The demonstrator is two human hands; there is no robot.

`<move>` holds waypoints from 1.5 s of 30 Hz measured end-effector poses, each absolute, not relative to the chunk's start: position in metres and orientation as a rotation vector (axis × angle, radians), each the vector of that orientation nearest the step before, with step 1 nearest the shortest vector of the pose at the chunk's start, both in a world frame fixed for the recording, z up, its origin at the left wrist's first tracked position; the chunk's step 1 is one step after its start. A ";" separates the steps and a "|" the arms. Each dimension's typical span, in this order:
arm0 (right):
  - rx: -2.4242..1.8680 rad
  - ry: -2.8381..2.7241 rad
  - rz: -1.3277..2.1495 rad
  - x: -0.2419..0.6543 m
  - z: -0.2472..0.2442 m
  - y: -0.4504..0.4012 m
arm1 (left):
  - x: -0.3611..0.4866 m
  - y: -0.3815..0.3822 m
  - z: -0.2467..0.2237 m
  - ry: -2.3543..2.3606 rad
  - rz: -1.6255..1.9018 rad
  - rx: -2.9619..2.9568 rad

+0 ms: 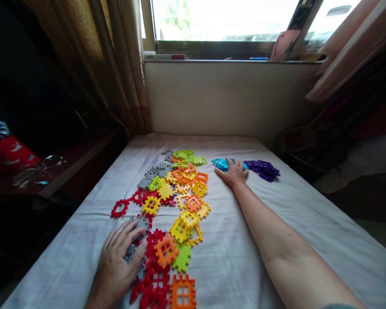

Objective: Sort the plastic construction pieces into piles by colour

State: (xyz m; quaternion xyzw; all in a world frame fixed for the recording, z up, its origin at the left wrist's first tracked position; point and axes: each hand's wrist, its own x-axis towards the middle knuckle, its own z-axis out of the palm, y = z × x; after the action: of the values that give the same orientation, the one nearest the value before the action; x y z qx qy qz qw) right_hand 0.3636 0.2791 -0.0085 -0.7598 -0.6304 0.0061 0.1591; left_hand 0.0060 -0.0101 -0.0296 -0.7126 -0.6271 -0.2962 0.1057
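My right hand [234, 172] reaches far out and lies with spread fingers on a small pile of light-blue interlocking tiles [220, 163]. Right beside it is a heap of purple tiles [264, 169]. Nearer to me, my left hand [120, 255] rests with its fingers stretched over some grey tiles [143, 222], its thumb apart from the index finger. Next to that hand lie red tiles [156, 283] and an orange window-shaped tile [166, 250]. A long mixed spread of yellow tiles [180, 229], lime-green tiles [182, 257] and more grey tiles [159, 169] runs up the middle.
A pale sheet [231, 249] covers the flat surface beneath the tiles. Beyond it stand a low wall [225, 96] and a window. On the left, a dark table [61, 171] holds glasses [53, 161] and a red patterned item [11, 152]. Curtains [122, 64] hang nearby.
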 end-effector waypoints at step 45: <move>-1.470 -2.696 0.296 0.205 0.034 0.243 | 0.024 -0.015 -0.025 -2.104 -1.033 -1.932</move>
State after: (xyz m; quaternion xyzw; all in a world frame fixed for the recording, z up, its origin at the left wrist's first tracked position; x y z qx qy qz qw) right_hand 0.2050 0.2425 0.0337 -0.4764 -0.8736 0.0958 0.0280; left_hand 0.0241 -0.0153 -0.0254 -0.6352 -0.6917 -0.3395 0.0522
